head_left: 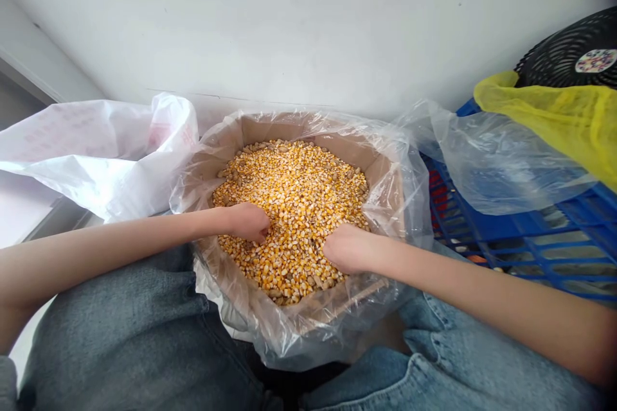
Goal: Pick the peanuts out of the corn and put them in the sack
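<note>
My left hand (248, 221) rests in a bed of glossy yellow-and-white corn kernels (299, 205), left of the middle of the open brown cardboard box (308, 125) that holds them; its fingers are curled inward, but I cannot tell whether they grip anything. My right hand (349, 247) is pushed into the corn near the right side of the box, its fingers buried, so whether they are spread or closed I cannot tell. The kernels are small, hard-looking and wedge-shaped, with dull tan, knobbly lumps (232, 174) scattered among them, mostly towards the box's edges. Thin, wrinkled clear plastic liner (414, 199) covers the cardboard walls and spills over the rim in shiny folds. The box sits between my legs in faded blue denim trousers (135, 334). Left of it slumps a creased white plastic bag (116, 173) with faint reddish print. Right of it stands a blue plastic lattice crate (511, 241), draped with translucent film (515, 160) and fine yellow mesh (554, 115); beyond these is a round black slatted grille (554, 51). Behind the box rises a smooth, lightly marked white wall (308, 26).
</note>
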The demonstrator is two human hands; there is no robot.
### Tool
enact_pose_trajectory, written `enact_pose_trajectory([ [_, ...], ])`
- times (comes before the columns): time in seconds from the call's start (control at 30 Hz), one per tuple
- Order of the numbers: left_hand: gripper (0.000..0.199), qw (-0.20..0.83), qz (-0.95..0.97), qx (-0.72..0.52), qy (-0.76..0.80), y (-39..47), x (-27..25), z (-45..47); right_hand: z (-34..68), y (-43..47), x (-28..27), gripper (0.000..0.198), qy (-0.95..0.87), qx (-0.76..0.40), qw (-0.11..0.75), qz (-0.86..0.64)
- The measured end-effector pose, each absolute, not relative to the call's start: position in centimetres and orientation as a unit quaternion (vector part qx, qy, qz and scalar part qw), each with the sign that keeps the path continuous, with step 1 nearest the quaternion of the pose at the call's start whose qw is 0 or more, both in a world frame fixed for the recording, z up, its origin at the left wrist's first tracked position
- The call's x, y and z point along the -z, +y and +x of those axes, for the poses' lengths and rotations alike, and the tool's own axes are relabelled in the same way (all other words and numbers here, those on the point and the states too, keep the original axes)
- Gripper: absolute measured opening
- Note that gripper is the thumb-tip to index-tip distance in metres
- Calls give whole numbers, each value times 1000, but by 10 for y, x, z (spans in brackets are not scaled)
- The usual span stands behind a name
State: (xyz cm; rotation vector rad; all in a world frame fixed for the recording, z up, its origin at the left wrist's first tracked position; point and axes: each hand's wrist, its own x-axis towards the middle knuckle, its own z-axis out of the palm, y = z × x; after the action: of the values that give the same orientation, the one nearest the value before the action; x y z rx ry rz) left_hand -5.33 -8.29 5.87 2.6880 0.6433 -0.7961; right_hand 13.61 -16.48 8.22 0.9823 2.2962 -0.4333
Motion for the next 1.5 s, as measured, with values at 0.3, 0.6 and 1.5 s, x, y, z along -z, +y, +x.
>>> enact_pose_trajectory([
  [0.3,23,225,909,281,209,-75,-59,-58,163,-143,-89,21,819,345,173,424],
  [0.6,21,263,905,259,213,-73,-55,-58,164,-141,-91,19,775,456,116,421],
  [1.5,24,579,738,66,341,-50,-62,-68,161,-141,-73,16,750,433,6,501],
])
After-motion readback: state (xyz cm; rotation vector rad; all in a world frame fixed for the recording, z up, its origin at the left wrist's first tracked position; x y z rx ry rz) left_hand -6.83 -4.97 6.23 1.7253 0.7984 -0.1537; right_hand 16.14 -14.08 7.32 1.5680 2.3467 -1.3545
